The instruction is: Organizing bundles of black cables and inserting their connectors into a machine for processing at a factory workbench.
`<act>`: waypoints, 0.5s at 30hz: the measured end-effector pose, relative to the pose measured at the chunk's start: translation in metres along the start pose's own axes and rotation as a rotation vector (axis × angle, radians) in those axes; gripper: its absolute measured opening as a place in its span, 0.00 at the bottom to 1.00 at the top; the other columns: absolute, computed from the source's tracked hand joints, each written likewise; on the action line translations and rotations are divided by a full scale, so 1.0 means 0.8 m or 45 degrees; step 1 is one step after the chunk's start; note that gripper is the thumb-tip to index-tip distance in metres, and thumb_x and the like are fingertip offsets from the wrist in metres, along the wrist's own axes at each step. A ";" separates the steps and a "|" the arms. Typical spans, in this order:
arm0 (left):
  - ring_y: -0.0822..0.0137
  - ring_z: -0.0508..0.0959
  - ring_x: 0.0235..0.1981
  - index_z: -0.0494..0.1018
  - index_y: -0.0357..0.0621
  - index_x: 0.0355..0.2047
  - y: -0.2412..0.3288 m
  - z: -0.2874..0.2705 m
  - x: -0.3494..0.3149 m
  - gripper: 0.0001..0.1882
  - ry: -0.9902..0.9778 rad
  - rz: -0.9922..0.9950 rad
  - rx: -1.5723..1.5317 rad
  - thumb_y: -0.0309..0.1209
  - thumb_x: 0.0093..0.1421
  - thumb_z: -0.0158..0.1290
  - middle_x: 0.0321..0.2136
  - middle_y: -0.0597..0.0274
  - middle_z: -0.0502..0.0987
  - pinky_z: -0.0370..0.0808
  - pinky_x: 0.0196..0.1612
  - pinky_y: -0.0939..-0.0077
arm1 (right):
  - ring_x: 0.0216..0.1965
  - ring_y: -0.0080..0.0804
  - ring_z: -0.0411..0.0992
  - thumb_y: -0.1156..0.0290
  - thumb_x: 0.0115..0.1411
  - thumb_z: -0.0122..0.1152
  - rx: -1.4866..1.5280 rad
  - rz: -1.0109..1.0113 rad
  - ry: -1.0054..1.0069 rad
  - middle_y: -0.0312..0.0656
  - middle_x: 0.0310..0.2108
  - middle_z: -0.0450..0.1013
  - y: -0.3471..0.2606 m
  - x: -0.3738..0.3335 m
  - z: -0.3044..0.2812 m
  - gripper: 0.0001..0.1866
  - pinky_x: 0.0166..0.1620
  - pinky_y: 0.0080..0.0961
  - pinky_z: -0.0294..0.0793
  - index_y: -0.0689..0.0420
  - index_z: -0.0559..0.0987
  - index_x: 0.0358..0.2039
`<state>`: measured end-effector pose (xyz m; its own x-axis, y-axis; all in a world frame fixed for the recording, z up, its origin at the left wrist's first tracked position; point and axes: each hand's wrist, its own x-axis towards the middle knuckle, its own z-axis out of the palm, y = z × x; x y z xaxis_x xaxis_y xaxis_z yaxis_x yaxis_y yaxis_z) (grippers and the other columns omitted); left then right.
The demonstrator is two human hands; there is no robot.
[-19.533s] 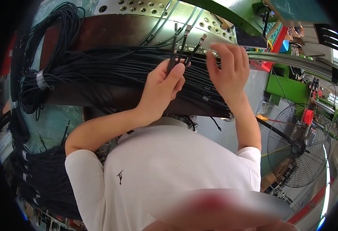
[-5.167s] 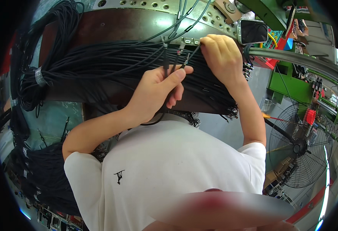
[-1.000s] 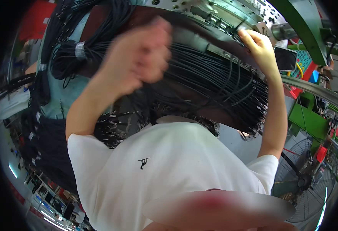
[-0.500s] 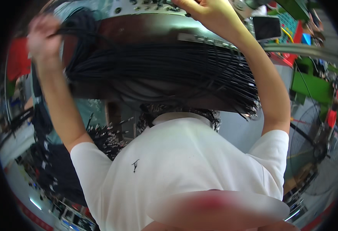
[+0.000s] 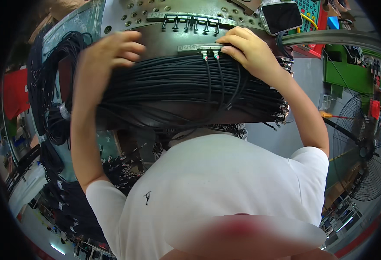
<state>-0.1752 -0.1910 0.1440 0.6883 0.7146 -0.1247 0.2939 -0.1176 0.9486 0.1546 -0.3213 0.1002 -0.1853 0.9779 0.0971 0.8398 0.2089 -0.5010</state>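
Note:
My left hand [image 5: 119, 54], slightly blurred, hovers over the left part of a thick bundle of black cables [image 5: 156, 82]. Its fingers are apart and hold nothing. At the right end of a narrow metal bar [image 5: 192, 48], my right hand [image 5: 251, 50] has thumb and forefinger closed around a black cable [image 5: 239, 82], whose end is hidden under the fingers. Two other cables stand seated in the bar by their small connectors [image 5: 211, 56]. Farther back, a second metal bar [image 5: 156, 17] carries a row of black moulded pieces [image 5: 192, 24].
Behind the bars is a metal plate with round holes [image 5: 132, 15]. A phone-like dark screen [image 5: 281, 18] lies at the back right beside a curved metal rail [image 5: 338, 40]. More coiled cables [image 5: 56, 117] hang at the left. A fan [image 5: 364, 149] stands at the right.
My left hand has come in from the far left and no longer holds a cable. My right hand has drawn back toward me to the nearer bar, where fewer cables are seated.

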 end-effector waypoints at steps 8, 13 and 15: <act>0.70 0.79 0.30 0.70 0.33 0.48 0.053 0.169 0.030 0.26 -0.729 -0.635 -1.017 0.47 0.71 0.38 0.33 0.57 0.79 0.76 0.35 0.81 | 0.34 0.37 0.76 0.71 0.60 0.60 0.118 -0.339 0.499 0.43 0.37 0.77 0.003 0.062 -0.020 0.09 0.38 0.29 0.74 0.61 0.80 0.39; 0.69 0.77 0.29 0.68 0.36 0.50 0.045 0.080 0.153 0.19 -1.053 -0.230 -1.725 0.41 0.69 0.45 0.34 0.60 0.77 0.74 0.31 0.76 | 0.37 0.44 0.74 0.69 0.63 0.49 -0.426 -0.207 0.535 0.50 0.33 0.76 0.027 0.179 -0.022 0.12 0.40 0.36 0.72 0.58 0.80 0.40; 0.74 0.69 0.19 0.70 0.43 0.35 0.021 0.078 0.197 0.11 -0.372 -0.391 -1.147 0.35 0.69 0.43 0.22 0.67 0.70 0.67 0.20 0.81 | 0.38 0.45 0.74 0.70 0.62 0.50 -0.461 -0.117 0.469 0.51 0.34 0.76 0.041 0.193 -0.013 0.12 0.41 0.37 0.72 0.59 0.79 0.41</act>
<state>-0.0205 -0.1231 0.1221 0.8387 0.4138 -0.3539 -0.0427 0.6980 0.7148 0.1588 -0.1636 0.1081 -0.1295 0.8808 0.4554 0.9632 0.2209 -0.1533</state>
